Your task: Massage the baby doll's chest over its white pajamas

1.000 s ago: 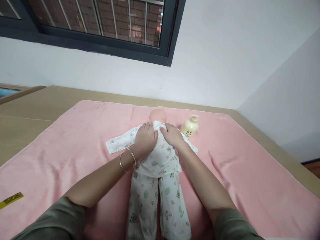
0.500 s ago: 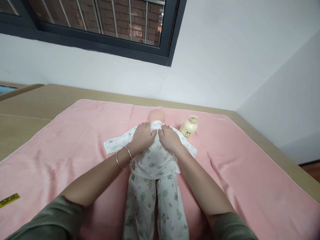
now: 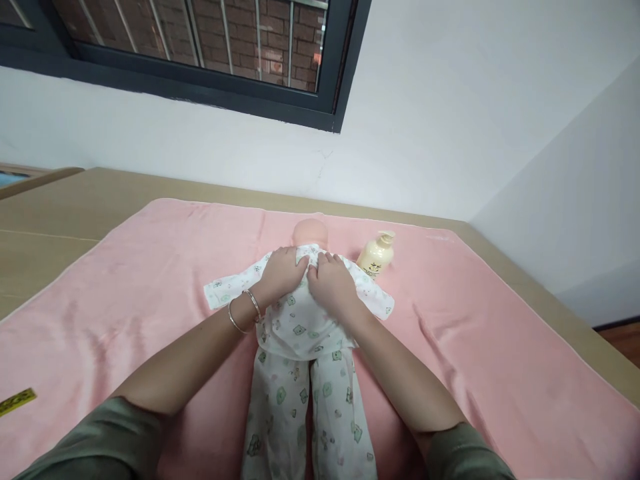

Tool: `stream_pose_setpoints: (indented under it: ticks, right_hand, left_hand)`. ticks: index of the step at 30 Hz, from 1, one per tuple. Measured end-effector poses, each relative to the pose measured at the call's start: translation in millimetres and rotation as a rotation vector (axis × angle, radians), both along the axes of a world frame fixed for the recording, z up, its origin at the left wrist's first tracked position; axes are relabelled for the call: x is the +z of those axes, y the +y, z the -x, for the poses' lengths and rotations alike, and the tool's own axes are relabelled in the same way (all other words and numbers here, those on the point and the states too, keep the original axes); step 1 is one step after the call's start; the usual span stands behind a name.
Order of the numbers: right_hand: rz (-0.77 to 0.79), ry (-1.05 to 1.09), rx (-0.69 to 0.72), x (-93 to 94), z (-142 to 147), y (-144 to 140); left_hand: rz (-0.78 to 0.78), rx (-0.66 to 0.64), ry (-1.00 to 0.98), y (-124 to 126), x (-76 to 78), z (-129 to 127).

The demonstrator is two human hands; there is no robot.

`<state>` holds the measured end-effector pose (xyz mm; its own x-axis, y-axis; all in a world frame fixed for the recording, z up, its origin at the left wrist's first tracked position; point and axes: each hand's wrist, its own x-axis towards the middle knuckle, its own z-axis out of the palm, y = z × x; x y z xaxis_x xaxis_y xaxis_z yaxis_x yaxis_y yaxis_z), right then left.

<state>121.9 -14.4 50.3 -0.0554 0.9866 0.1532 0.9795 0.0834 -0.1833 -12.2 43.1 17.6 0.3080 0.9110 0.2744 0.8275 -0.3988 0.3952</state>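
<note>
We had both hands on the doll (image 3: 300, 327), which lay on its back on the pink towel (image 3: 125, 300) with its head away from us. Our left hand (image 3: 280, 273) lay flat on the chest of the printed top (image 3: 300, 313), fingers spread and loose, pinching nothing that we could see. Two thin bangles (image 3: 243, 312) sat on that wrist. Our right hand (image 3: 333, 287) rested just beside it, the two touching at the fingertips near the collar; its grip was also flat and open, pressing on cloth rather than closing round anything.

Beyond the hands showed the bare head (image 3: 311, 232), partly hidden by our fingers. Out from under the left hand ran one sleeve (image 3: 223, 292), lying flat on the towel; the other sleeve (image 3: 375, 300) spread out past the right hand. Toward us from the hands, the printed trousers (image 3: 305, 407) stretched between our forearms.

A cream pump bottle (image 3: 376, 255) stood on the towel, near the right hand on its far outer side, apart from the doll. The towel covered a tan surface (image 3: 45, 227) by the wall. A yellow strip (image 3: 17, 401) lay well apart, off to the left.
</note>
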Motion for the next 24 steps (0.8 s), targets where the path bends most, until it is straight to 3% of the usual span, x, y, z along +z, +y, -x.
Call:
stream_pose_setpoints:
  ticks: [8, 14, 19, 24]
  right_hand:
    - [0.074, 0.127, -0.03, -7.7, -22, 22]
    - [0.023, 0.14, 0.058, -10.7, -34, 28]
    - [0.071, 0.237, 0.174, -8.2, -48, 30]
    - [0.056, 0.127, 0.105, -5.2, -35, 24]
  left_hand:
    - [-0.042, 0.038, -0.001, -8, -2.4, -5]
    - [-0.035, 0.052, 0.051, -16, 3.9, -7]
    - [-0.162, 0.033, 0.117, -32, 1.6, -11]
    - [-0.134, 0.0, 0.071, -22, 0.8, -8]
